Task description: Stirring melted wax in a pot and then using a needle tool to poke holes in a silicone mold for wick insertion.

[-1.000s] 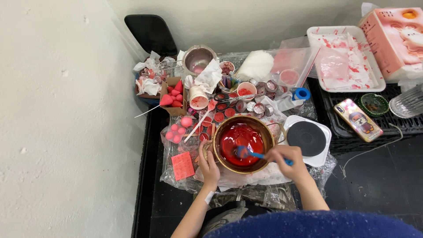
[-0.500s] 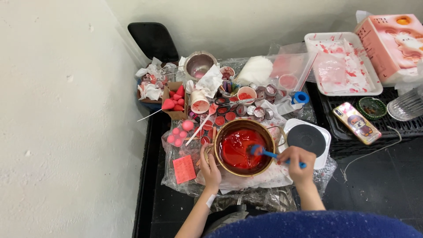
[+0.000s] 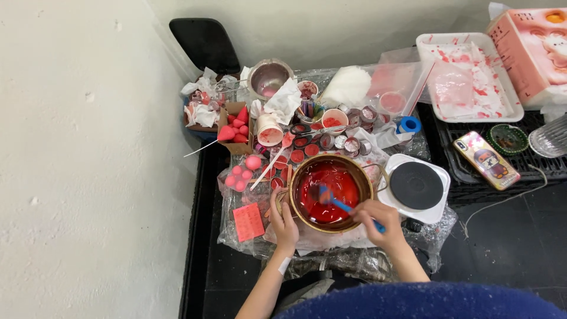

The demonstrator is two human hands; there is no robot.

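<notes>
A round brass-coloured bowl (image 3: 363, 177) filled with red liquid sits on crumpled plastic sheeting in front of me. My right hand (image 3: 378, 223) grips a blue spatula (image 3: 336, 201) whose blade dips into the red liquid. My left hand (image 3: 284, 220) rests against the bowl's left rim, fingers curled on it. Behind the bowl lie several small round tins (image 3: 302, 155) with red filling.
A white electric hot plate (image 3: 416, 186) stands right of the bowl. Red and pink makeup sponges (image 3: 239, 129) fill a small box at the left. A metal pot (image 3: 269, 77), a stained white tray (image 3: 466, 77), a phone (image 3: 486, 159) and a pink box (image 3: 531, 50) sit behind and to the right.
The spatula blade has swept from the bowl's right side toward its left middle. The left hand keeps its place on the rim.
</notes>
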